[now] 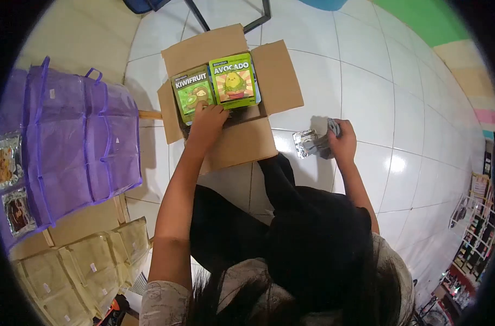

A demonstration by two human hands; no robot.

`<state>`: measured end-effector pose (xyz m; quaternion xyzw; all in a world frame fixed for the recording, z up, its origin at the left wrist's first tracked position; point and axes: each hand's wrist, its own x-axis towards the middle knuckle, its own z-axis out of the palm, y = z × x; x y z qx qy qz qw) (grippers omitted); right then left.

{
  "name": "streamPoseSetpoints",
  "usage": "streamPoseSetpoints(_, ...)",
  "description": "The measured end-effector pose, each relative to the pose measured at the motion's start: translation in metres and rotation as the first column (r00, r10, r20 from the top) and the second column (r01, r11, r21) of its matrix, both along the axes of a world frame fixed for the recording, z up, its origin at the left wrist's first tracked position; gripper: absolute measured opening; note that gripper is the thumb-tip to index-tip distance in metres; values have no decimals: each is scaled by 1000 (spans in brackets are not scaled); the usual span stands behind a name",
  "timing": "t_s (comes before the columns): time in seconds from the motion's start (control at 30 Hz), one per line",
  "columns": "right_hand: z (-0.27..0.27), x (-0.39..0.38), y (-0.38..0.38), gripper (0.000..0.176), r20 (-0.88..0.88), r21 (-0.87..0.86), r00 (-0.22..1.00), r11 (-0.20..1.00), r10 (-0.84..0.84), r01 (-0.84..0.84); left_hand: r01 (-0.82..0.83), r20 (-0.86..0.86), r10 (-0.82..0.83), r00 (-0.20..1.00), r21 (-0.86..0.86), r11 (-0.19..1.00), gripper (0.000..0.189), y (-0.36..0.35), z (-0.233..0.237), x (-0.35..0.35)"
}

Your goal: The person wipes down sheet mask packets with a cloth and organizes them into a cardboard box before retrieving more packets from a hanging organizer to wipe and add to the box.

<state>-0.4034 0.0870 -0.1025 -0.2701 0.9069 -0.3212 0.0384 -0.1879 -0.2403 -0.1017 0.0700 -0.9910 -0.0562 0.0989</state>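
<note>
My left hand (208, 124) reaches into an open cardboard box (239, 148), its fingers bent over the lower edge of a green packet marked KIWIFRUIT (193, 92). Beside that packet, a brighter green one marked AVOCADO (234, 81) lies face up, close to my fingertips. What lies under both packets is mostly hidden. To the right of the box, my right hand (342, 140) is closed on a bunched grey cloth (333, 129) just above the floor. Part of the cloth hangs against a shiny silver packet (304, 144) on the tiles.
A purple hanging organizer (114, 136) with pockets is at the left, two foil packets (7, 162) in its pockets. Below it hangs a yellowish organizer (87, 255). Dark metal legs (258, 22) stand behind the box. A white wire rack (470, 217) is at the far right.
</note>
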Motion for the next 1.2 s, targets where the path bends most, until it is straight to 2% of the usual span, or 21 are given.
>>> streamPoseSetpoints(0.13, -13, -11, 6, 32, 103, 57, 992, 997, -67, 61, 24, -29, -25, 999, -14, 1000, 10, -2, 3, -2)
streamPoseSetpoints(0.23, -7, -8, 1, 46, 136, 322, 985, 945, -108, 60, -10, -7, 10, 1000, -22, 1000, 14, 1, 9, -5)
streamPoseSetpoints(0.3, -12, 1, 2, 54, 135, 341, 990, 940, -51, 2, -35, 58, 35, 998, -10, 999, 19, 0, 15, -6)
streamPoseSetpoints(0.33, -14, 4, 1, 58, 135, 349, 991, 937, -18, -31, -47, 37, 47, 998, 9, 999, 18, 1, 16, -8)
streamPoseSetpoints(0.37, -16, 5, -2, 60, 194, 428, 981, 898, 14, -97, -61, 18, 61, 998, 27, 998, 18, 2, 18, -8)
streamPoseSetpoints(0.47, -38, 15, -4, 57, 94, 383, 984, 907, 151, -176, -93, -67, 99, 993, 87, 992, 16, 14, 30, -8)
streamPoseSetpoints(0.6, -44, 8, -10, 43, 230, 383, 973, 919, 4, -95, -50, -206, 90, 974, 192, 980, 14, 52, 36, -10)
streamPoseSetpoints(0.7, -36, 4, -14, 38, 213, 337, 974, 941, -74, -2, 50, -213, 6, 977, 258, 965, 14, 80, 29, -9)
streamPoseSetpoints(0.8, -17, 2, -13, 36, 317, 273, 937, 960, -148, 59, 79, -211, 6, 977, 391, 917, 14, 109, 33, -8)
streamPoseSetpoints(0.83, -11, -2, -13, 32, 296, 257, 948, 966, -120, 42, 64, -196, 45, 980, 515, 855, 18, 117, 31, -7)
streamPoseSetpoints(0.87, -4, -8, -11, 30, 407, 201, 909, 980, -86, 3, 50, -177, 81, 981, 629, 776, 22, 124, 27, -7)
streamPoseSetpoints(1.0, 91, -16, -31, 24, 752, -84, 644, 990, 138, -114, 59, -200, 320, 926, 914, 401, 35, 146, 34, -22)
streamPoseSetpoints(1.03, 107, -13, -40, 24, 802, -170, 558, 976, 215, -133, 119, -145, 366, 919, 989, 92, 38, 153, 33, -26)
streamPoseSetpoints(1.07, 111, -10, -48, 23, 813, -212, 517, 963, 269, -166, 184, -84, 396, 914, 958, -221, 40, 159, 30, -29)
streamPoseSetpoints(1.1, 115, -6, -56, 23, 820, -256, 472, 946, 322, -201, 247, -22, 410, 912, 826, -506, 43, 161, 35, -32)
streamPoseSetpoints(1.17, 110, 3, -71, 26, 820, -308, 404, 908, 405, -284, 148, 83, 373, 924, 822, -550, 44, 165, 44, -33)
streamPoseSetpoints(1.2, 102, 8, -75, 28, 789, -289, 448, 897, 421, -334, 102, 132, 353, 926, 813, -573, 44, 164, 50, -33)
